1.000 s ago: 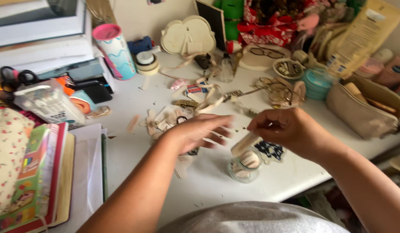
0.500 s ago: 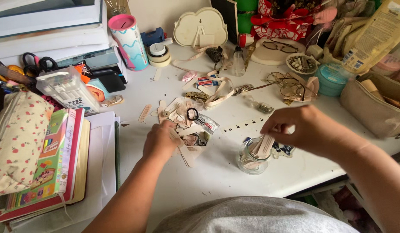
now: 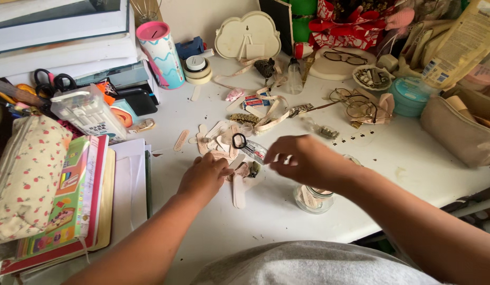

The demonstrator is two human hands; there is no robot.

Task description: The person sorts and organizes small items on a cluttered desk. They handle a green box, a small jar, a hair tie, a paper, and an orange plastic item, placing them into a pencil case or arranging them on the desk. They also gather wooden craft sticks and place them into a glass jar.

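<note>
- White worktop point(image 3: 414, 158), cluttered; bare patches at the right and near edge.
- Stack of books point(image 3: 71, 195) at far left, floral pouch point(image 3: 23, 174) lying on it; beige pouch point(image 3: 456, 132) at far right.
- Left arm comes in from bottom left, forearm angled up and right. Left hand point(image 3: 203, 177) palm down, resting on the pile of flat wooden sticks point(image 3: 224, 145) at worktop centre; fingers curled together onto the sticks. Cannot tell whether one is actually gripped.
- Right arm comes in from bottom right, forearm crossing over the glass jar point(image 3: 313, 199). Right hand point(image 3: 303, 161) hovers above the worktop, between jar and stick pile, knuckles up; fingers point left toward the pile, bent and loosely bunched. Slightly blurred; nothing visibly held.
- Glass jar stands upright near the front edge, partly hidden under the right wrist, a few sticks inside. Just right of the stick pile, not touching it.
- One longer stick point(image 3: 238, 191) lies flat just below the left hand's fingertips, between pile and jar.
- Behind the pile: pink-lidded cylinder tin point(image 3: 160, 55), tape roll point(image 3: 196, 69), spectacles point(image 3: 356, 105), teal round tin point(image 3: 408, 97), all well apart from both hands.
</note>
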